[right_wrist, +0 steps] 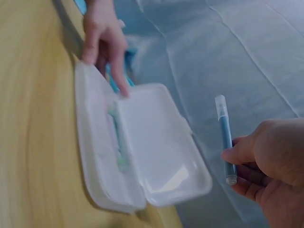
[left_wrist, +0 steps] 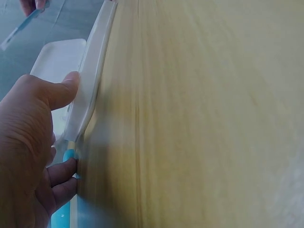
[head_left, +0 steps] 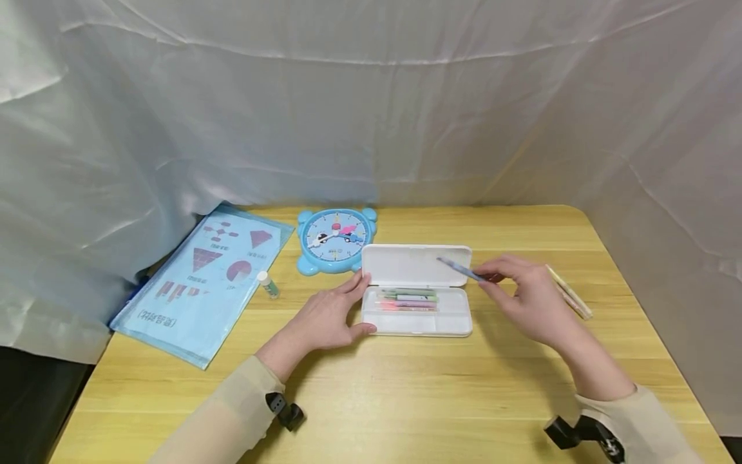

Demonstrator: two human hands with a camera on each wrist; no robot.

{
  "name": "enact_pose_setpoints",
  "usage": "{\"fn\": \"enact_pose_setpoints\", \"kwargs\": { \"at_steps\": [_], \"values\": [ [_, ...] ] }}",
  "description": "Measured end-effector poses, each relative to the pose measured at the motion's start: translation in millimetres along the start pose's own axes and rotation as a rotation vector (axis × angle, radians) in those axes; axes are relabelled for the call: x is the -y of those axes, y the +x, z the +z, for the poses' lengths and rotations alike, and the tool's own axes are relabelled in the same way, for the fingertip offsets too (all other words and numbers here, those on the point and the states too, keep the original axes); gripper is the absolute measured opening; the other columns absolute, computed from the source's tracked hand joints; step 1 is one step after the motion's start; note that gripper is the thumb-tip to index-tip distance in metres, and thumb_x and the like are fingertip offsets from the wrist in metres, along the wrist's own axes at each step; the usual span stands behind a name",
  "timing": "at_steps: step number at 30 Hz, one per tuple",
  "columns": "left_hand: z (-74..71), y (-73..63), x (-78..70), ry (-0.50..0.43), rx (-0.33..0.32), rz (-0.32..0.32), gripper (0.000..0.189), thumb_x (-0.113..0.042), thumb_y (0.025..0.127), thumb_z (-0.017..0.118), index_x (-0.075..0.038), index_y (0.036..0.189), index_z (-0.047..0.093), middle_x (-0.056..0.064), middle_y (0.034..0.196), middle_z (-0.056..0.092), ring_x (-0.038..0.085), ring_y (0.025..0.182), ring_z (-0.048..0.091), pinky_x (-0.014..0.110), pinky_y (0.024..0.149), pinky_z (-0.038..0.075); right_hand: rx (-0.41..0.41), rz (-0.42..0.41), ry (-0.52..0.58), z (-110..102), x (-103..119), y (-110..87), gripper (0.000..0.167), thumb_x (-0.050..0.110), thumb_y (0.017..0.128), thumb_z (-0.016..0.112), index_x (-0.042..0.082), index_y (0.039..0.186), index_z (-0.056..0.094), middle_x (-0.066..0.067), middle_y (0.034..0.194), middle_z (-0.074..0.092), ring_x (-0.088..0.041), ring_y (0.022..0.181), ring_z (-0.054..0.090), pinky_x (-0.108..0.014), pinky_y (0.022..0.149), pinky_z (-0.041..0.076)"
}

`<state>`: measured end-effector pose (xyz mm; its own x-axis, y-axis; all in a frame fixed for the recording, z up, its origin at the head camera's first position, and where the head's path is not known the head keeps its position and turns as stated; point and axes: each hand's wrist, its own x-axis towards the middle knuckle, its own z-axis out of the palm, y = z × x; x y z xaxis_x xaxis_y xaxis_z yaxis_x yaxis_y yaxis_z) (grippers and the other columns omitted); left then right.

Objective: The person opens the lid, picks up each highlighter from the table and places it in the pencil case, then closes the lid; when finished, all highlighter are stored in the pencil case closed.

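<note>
A folder [head_left: 199, 296] lies on the tabletop [head_left: 406, 393], a tube [head_left: 268, 285] by its right edge, then a clock [head_left: 336, 241]. The left hand [head_left: 326, 317], fingers spread, touches the left end of the open case [head_left: 455, 324] holding several pens [head_left: 408, 299]. Right of it, the right hand [head_left: 529, 298] pinches a raised blue pen [head_left: 458, 267]; pale pens [head_left: 570, 295] lie beyond.

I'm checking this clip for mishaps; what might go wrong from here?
The slim blue clear-capped pen, pinched toward one end by the right hand, might slip. The open white rectangular plastic case, touched only at its left end by the left hand, could swivel if bumped on its right.
</note>
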<state>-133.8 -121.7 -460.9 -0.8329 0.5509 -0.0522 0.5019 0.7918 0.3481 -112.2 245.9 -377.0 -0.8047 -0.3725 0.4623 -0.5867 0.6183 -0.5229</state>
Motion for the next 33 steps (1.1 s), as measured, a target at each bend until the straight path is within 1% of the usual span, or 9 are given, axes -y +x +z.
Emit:
{"fn": "enact_pose_setpoints", "kwargs": {
  "at_steps": [1,4,6,8,13,17,21,26,33],
  "values": [
    [-0.1,0.2,0.0,0.003,-0.002,0.003,0.102,-0.069,0.093,0.067,-0.016,0.169,0.025,0.008,0.172,0.024,0.038,0.135,0.057,0.05,0.099,0.054,0.022,-0.01,0.023,5,1,1.0,0.028,-0.013,0.087,0.08,0.007,0.107,0.08,0.004,0.102,0.075,-0.013,0.086,0.069,-0.018,0.069,0.051],
    [-0.4,0.6,-0.3,0.015,-0.003,0.005,0.102,-0.069,0.093,0.067,-0.016,0.169,0.025,0.008,0.172,0.024,0.038,0.135,0.057,0.049,0.099,0.053,0.089,-0.021,0.062,20,4,3.7,0.028,-0.014,0.087,0.078,0.006,0.107,0.079,0.002,0.104,0.074,-0.011,0.086,0.068,-0.025,0.066,0.054],
    [-0.4,0.8,-0.5,0.015,-0.007,0.008,0.102,-0.068,0.093,0.067,-0.015,0.169,0.026,0.009,0.172,0.026,0.038,0.135,0.057,0.049,0.099,0.053,0.136,-0.027,0.074,29,6,5.7,0.027,-0.013,0.088,0.078,0.006,0.108,0.079,0.002,0.104,0.074,-0.011,0.087,0.068,-0.029,0.068,0.057],
    [-0.6,0.8,-0.7,0.014,-0.011,0.009,0.102,-0.068,0.093,0.067,-0.014,0.169,0.027,0.009,0.172,0.026,0.038,0.135,0.057,0.049,0.099,0.054,0.174,-0.046,0.089,39,6,8.1,0.026,-0.013,0.089,0.077,0.004,0.108,0.079,0.001,0.104,0.074,-0.012,0.089,0.069,-0.033,0.073,0.06],
    [-1.1,0.7,-0.6,0.005,-0.02,0.013,0.102,-0.068,0.092,0.068,-0.013,0.168,0.028,0.01,0.171,0.027,0.038,0.135,0.058,0.048,0.097,0.054,0.259,-0.085,0.093,61,7,13.7,0.022,-0.01,0.09,0.077,0.003,0.107,0.079,-0.002,0.104,0.075,-0.014,0.091,0.071,-0.039,0.079,0.06],
    [-0.9,0.9,-0.3,0.0,-0.023,0.014,0.102,-0.068,0.092,0.069,-0.013,0.168,0.028,0.009,0.171,0.027,0.037,0.133,0.059,0.047,0.096,0.055,0.351,-0.046,0.068,74,9,14.6,0.02,-0.005,0.093,0.076,0.007,0.109,0.08,0.002,0.105,0.074,-0.013,0.094,0.068,-0.041,0.082,0.058],
    [-0.7,1.3,-0.5,0.0,-0.024,0.013,0.102,-0.068,0.092,0.069,-0.013,0.168,0.029,0.009,0.171,0.027,0.036,0.134,0.059,0.047,0.097,0.055,0.448,-0.026,0.06,87,11,12.8,0.018,-0.003,0.096,0.073,0.007,0.11,0.079,0.0,0.108,0.073,-0.017,0.101,0.068,-0.043,0.091,0.057],
    [-0.5,1.3,-1.0,-0.004,-0.016,0.012,0.102,-0.069,0.092,0.067,-0.014,0.168,0.029,0.008,0.171,0.027,0.036,0.134,0.059,0.047,0.098,0.055,0.539,-0.056,0.039,97,13,9.4,0.017,-0.004,0.096,0.071,0.006,0.109,0.078,-0.002,0.108,0.072,-0.02,0.104,0.069,-0.044,0.093,0.057],
    [0.1,0.2,-0.2,-0.007,-0.013,0.003,0.103,-0.07,0.091,0.067,-0.014,0.168,0.028,0.009,0.171,0.027,0.036,0.136,0.057,0.048,0.101,0.053,0.573,-0.085,0.033,97,12,9.4,0.017,-0.004,0.097,0.071,0.008,0.106,0.079,0.0,0.106,0.073,-0.018,0.103,0.069,-0.044,0.093,0.057]
  ]
}}
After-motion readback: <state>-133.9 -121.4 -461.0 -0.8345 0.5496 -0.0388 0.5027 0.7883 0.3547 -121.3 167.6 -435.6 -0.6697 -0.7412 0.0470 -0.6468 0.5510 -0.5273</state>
